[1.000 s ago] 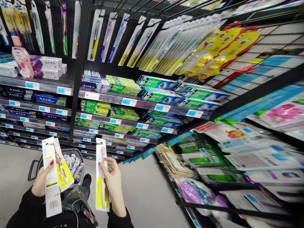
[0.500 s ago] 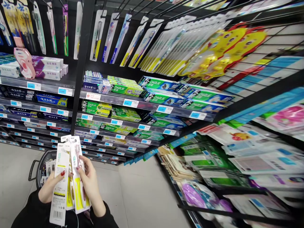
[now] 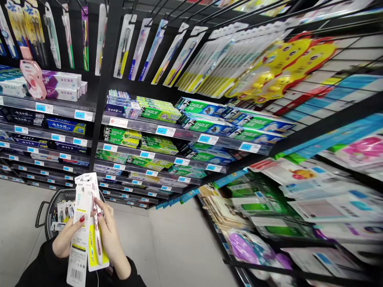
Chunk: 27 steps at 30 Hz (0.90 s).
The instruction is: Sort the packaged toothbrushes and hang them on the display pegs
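My left hand and my right hand together hold a stack of carded toothbrush packs, white and yellow, upright at the lower left. The left fingers grip the packs from the left side, thumb on the front. From the right, the other hand's fingers pinch the front pack, which shows a pink toothbrush. Both hands are closed on the packs. Just behind them a black basket on the floor holds several more small packs.
Black store shelving fills the view: hanging toothbrushes on top pegs, green Darlie toothpaste boxes with blue price tags on middle shelves, purple boxes at left, and packaged goods on the right rack. Grey floor lies between.
My hands came together: the pack held apart in the right hand was laid onto the left hand's packs, and the stack now sits squared and lower left.
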Motion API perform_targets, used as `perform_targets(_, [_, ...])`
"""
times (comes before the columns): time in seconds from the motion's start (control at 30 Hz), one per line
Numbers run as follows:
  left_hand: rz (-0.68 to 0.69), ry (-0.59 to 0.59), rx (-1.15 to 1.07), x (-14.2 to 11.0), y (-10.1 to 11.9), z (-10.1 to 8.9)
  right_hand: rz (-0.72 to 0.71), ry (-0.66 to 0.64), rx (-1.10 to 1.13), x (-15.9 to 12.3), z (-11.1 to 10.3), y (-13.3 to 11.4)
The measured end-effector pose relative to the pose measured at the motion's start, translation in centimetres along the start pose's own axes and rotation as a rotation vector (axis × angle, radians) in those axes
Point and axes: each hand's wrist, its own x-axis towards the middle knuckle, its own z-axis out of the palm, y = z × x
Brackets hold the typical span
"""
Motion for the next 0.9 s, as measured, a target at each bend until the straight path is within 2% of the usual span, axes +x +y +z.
perform_targets(0.27, [0.088, 0.058, 0.269, 0.0, 0.2, 0.6, -0.052, -0.053, -0.024, 0.8, -0.6, 0.0])
perform_targets(0.37, [0.111, 0.064, 0.299, 0.2, 0.0, 0.6, -0.121, 0.07, -0.065, 0.8, -1.0, -0.8])
perform_targets(0.43, [0.111, 0.054, 0.32, 0.3, -0.3, 0.5, -0.169, 0.114, -0.196, 0.6, -1.0, -2.0])
perform_targets(0.5, [0.125, 0.072, 0.368, 0.5, -0.7, 0.2, -0.178, 0.072, -0.332, 0.3, -0.8, -3.1])
perform_targets(0.57, [0.186, 0.126, 0.384, 0.6, -1.2, -0.2, -0.18, 0.007, -0.372, 0.1, -0.4, -3.8])
perform_targets(0.63, [0.27, 0.14, 0.364, 0.8, -1.5, -0.7, -0.224, -0.028, -0.263, -0.2, 0.0, -3.9])
perform_targets(0.67, [0.306, 0.123, 0.353, 0.8, -1.5, -0.9, -0.247, -0.005, -0.155, -0.4, 0.1, -3.8])
perform_targets(0.73, [0.339, 0.083, 0.365, 1.0, -1.2, -1.2, -0.227, 0.123, 0.14, -0.6, 0.0, -3.4])
perform_targets(0.77, [0.339, 0.099, 0.39, 1.0, -1.0, -1.3, -0.172, 0.204, 0.305, -0.7, -0.3, -3.3])
perform_targets(0.83, [0.346, 0.211, 0.447, 1.1, -0.2, -1.4, -0.004, 0.323, 0.611, -0.5, -1.4, -3.4])
perform_targets(0.9, [0.362, 0.327, 0.498, 1.1, 0.5, -1.5, 0.187, 0.346, 0.836, -0.1, -2.9, -3.9])
